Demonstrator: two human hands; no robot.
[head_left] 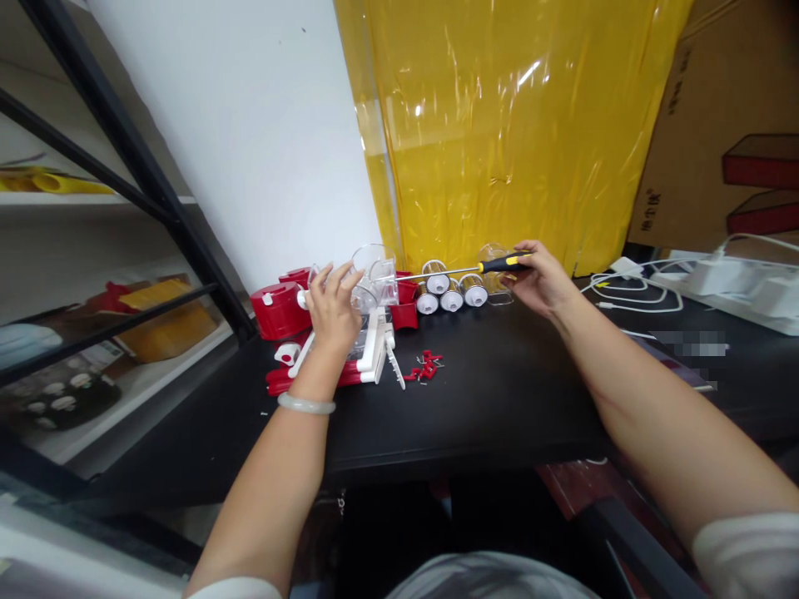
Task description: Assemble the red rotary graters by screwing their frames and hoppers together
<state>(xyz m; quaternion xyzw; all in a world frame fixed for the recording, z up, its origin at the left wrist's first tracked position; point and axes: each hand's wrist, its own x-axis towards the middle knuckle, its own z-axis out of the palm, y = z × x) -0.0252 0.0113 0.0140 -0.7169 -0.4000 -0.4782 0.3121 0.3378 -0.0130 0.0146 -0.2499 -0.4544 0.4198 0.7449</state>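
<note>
My left hand [335,308], with a pale bangle at its wrist, is closed around a clear plastic part [382,279] with round openings, above the desk. In my right hand [538,279] is a screwdriver [496,264] with a black and yellow handle. Its long shaft points left and its tip reaches the clear part; whether it sits in a screw is too small to tell. Below my left hand lie white and red plastic parts [374,353]. A red round housing [278,309] stands to the left. Small red pieces and screws [428,364] lie on the desktop.
Several metallic cylinders with white ends [450,295] are stacked at the back, with another clear part [496,291] beside them. White cables [642,287] and a power strip [742,291] lie on the right of the black desk [499,391]. Black-framed shelves [137,166] stand left.
</note>
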